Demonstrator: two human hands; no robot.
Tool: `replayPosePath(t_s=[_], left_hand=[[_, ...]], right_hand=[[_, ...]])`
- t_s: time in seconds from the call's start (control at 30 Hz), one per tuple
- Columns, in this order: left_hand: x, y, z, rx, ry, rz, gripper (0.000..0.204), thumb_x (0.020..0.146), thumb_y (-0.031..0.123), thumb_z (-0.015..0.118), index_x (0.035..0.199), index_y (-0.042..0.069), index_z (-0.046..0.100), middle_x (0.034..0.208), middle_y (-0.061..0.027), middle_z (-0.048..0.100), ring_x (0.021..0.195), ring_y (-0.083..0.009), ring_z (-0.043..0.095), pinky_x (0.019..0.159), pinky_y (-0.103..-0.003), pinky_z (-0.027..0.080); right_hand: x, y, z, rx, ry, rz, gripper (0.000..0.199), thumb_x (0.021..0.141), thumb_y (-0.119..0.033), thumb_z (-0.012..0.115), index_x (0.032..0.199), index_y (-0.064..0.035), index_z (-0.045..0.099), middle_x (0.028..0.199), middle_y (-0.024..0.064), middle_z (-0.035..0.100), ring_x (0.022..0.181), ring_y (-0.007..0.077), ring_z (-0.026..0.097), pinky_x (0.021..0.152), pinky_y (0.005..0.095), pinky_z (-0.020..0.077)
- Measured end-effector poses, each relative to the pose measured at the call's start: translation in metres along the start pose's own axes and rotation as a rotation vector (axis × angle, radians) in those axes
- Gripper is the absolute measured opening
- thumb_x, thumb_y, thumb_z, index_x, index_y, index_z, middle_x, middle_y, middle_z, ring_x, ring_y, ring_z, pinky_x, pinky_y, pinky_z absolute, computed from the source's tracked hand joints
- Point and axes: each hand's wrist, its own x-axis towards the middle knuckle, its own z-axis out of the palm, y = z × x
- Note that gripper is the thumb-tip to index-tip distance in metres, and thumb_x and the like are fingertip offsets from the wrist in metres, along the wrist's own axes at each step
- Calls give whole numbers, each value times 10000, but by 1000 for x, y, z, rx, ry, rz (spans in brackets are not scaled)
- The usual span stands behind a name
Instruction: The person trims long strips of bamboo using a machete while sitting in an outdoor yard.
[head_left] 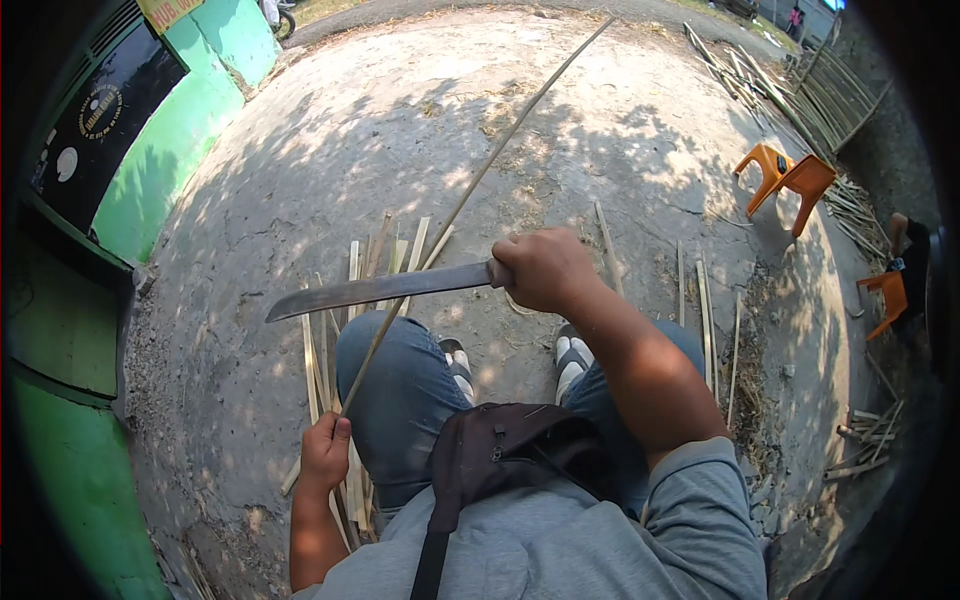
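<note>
My right hand (545, 268) is closed around the handle of a machete (385, 291), its long blade pointing left above my left knee. In my closed left hand (325, 452) is the near end of a long, thin bamboo strip (505, 140). From there the strip slants up and away to the far right, over the ground. The blade crosses in front of the strip; whether they touch I cannot tell. Beside my left leg lie several pale split bamboo strips (313, 370), partly hidden by the leg.
More split strips (707, 320) lie by my right leg. An orange plastic stool (785, 180) stands at the far right, near piled bamboo poles (830, 95). At the right edge a person (908, 270) sits by an orange chair (885, 300). A green wall (150, 190) runs along the left.
</note>
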Motion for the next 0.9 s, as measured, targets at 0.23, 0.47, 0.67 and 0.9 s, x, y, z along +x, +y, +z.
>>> replayPosePath(t_s=[0.23,0.47,0.67,0.9], left_hand=[[-1,-15,10,28,21,36,587,1085,505,558,794,-3,523,618,-140,519,572,-212,497,562,-406,417],[-5,-21,19,90,51,23,605,1094,536,500,825,-6,519,636,-205,530,568,-367,539,566,-443,429],[-6,-13,11,62,46,32,604,1096,529,496,838,-16,537,649,-213,541,590,-386,554,581,-453,438],[-3,-19,13,66,10,36,578,1111,495,489,827,-8,512,626,-135,494,596,-204,495,581,-398,420]], right_hand=[[8,21,9,96,-66,175,87,848,-220,684,847,-134,699,783,157,697,802,406,696,709,540,547],[6,2,18,176,56,147,105,876,-248,689,888,-152,729,812,130,726,807,378,721,722,513,564],[1,-17,16,1,-82,-38,159,887,-291,696,853,-136,698,753,133,701,741,379,714,663,529,546],[12,3,23,54,-54,130,172,886,-279,677,826,-120,698,774,159,701,787,408,709,713,537,557]])
